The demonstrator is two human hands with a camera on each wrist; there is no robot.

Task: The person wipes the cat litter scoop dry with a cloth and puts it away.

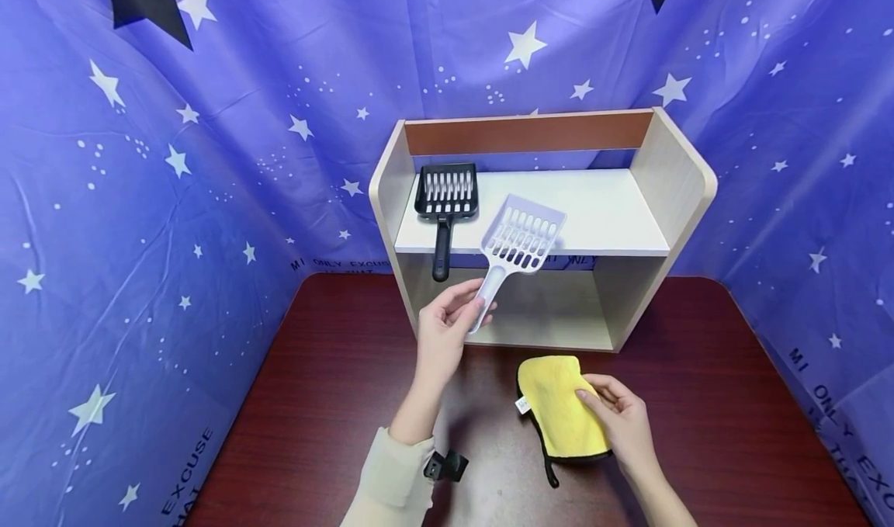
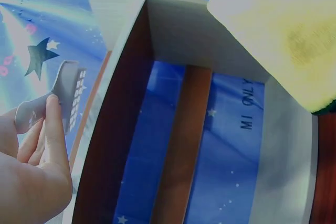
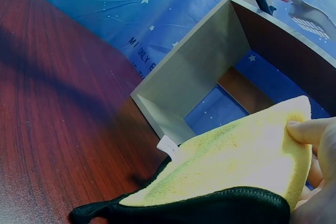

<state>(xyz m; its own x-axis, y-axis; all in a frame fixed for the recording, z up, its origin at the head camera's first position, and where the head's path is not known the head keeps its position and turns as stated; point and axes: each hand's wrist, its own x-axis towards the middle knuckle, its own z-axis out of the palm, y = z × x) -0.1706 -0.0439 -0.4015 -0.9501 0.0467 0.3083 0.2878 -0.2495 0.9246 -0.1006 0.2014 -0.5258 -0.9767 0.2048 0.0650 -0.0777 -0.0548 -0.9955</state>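
Observation:
My left hand [image 1: 447, 321] grips the handle of a light grey slotted litter scoop [image 1: 524, 232], holding it up in front of the shelf with its head tilted up and right. In the left wrist view the thumb lies along the scoop's [image 2: 65, 90] handle. My right hand [image 1: 625, 418] pinches the right edge of a yellow cloth [image 1: 562, 407] with black edging, a hanging loop and a white tag. The right wrist view shows the thumb on top of the cloth [image 3: 236, 156]. A black slotted litter scoop [image 1: 447, 193] lies on the upper shelf at left, its handle jutting past the front edge.
A small two-tier wooden shelf unit [image 1: 680, 178] with a white upper board [image 1: 604, 209] stands at the back of the dark red wooden table [image 1: 300, 403]. Blue star-printed curtains [image 1: 230, 162] enclose the table's back and sides. A black strap [image 1: 447, 465] is around the left wrist.

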